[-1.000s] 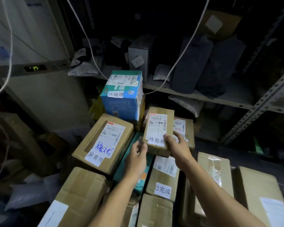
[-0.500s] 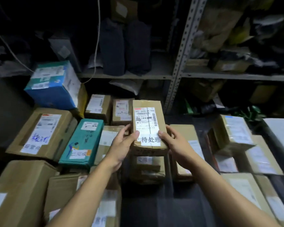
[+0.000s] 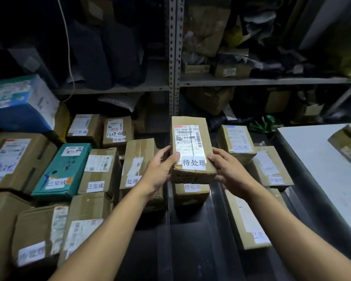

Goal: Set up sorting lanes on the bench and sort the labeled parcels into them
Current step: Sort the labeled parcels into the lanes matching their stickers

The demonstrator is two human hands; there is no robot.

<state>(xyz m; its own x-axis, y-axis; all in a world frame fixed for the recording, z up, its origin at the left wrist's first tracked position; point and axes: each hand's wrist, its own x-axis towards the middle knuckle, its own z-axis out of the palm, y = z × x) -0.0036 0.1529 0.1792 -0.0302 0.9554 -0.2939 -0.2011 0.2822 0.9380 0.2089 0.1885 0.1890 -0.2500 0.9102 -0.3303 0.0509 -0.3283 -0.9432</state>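
Note:
A small brown cardboard parcel with a shipping label and a white sticker reading 待处理 is held up at the centre. My left hand grips its left side, thumb on top. My right hand grips its right side. Directly beneath it sits another brown parcel with a 待处理 sticker on the dark bench. Parcels marked 已完成 lie to the right and left, including a teal one.
Many brown boxes crowd the left of the bench, with a blue box stacked behind them. A long parcel lies right of centre. A white board lies at far right. Metal shelving full of bags and boxes stands behind.
Both hands have carried the 待处理 parcel from the left pile rightward, and it now hangs over the middle parcel with the same sticker. My view swung right with it.

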